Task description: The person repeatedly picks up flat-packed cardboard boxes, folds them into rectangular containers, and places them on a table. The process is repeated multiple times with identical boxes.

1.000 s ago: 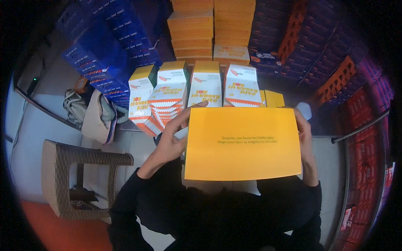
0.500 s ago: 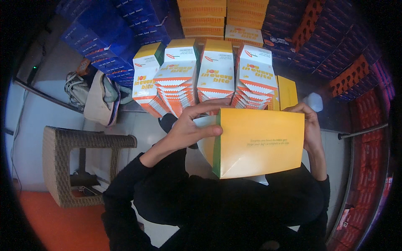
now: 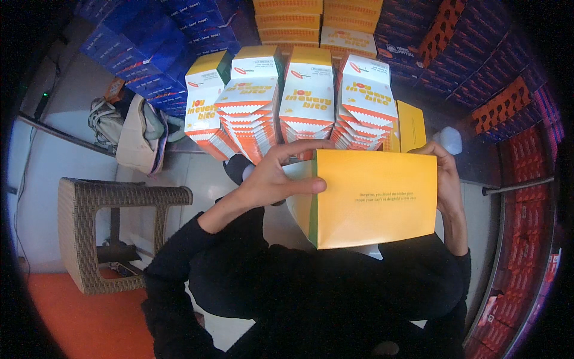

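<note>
Between my two hands, above my lap, is a yellow carton with a green edge and a line of small print. My left hand grips its left end, thumb on the yellow face and fingers over the top edge. At the upper right corner my right hand holds it, with part of its fingers hidden behind the carton. Just beyond stand stacks of nested white and orange cartons in a row. Another yellow carton piece leans by the right end of that row.
Blue boxes are piled at the far left, yellow boxes at the back, dark blue boxes at the right. A woven stool stands at left near a bag. Red boxes line the right side.
The carton has tilted slightly and shifted a little up in view, both hands still on it. The whole scene has shifted slightly as well.
</note>
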`<state>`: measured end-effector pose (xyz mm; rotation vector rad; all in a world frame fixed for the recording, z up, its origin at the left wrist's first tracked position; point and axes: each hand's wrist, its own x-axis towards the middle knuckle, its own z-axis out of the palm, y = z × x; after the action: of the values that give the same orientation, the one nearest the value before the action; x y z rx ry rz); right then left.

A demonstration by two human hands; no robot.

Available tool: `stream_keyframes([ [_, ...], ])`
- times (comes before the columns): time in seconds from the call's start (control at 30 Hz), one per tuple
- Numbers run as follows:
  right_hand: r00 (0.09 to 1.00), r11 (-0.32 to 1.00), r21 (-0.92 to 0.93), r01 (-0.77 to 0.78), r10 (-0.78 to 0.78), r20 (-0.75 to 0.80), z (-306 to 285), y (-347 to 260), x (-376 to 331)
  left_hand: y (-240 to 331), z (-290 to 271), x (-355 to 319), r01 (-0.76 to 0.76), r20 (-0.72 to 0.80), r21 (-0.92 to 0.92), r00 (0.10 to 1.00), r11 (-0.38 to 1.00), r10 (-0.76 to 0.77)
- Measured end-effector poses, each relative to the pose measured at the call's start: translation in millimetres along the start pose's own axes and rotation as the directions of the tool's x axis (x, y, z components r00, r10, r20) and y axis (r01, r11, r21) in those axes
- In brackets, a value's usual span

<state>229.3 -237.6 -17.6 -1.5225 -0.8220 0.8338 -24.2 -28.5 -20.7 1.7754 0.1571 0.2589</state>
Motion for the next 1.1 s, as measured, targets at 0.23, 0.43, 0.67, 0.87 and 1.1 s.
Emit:
stream_keyframes([
  [0.23, 0.992, 0.991, 0.053, -0.121, 0.12, 0.03, 3, -5, 0, 1, 1, -1, 0.031, 0.01, -0.05, 0.999, 0.998, -0.03],
  [0.43, 0.991, 0.995, -0.079, 0.068, -0.058, 0.121, -5, 6, -2, 3, 1, -3, 0.048, 0.024, -0.05, 0.999, 0.998, -0.047],
  [0.67, 0.984, 0.956, -0.239, 0.171, -0.176, -0.001, 2, -22, -5, 3, 0, -3, 0.107, -0.094, -0.11, 0.989, 0.988, -0.117],
  [0.87, 0.764, 0.253, -0.721, 0.645, -0.255, 0.593, 44, -64, -21, 6, 1, 6, 0.155, -0.182, -0.107, 0.968, 0.982, -0.173],
  [1.1, 0.789, 0.517, -0.6, 0.611, -0.458, 0.409, 65, -56, -4, 30, -2, 9, -0.044, -0.165, -0.804, 0.975, 0.593, -0.151],
])
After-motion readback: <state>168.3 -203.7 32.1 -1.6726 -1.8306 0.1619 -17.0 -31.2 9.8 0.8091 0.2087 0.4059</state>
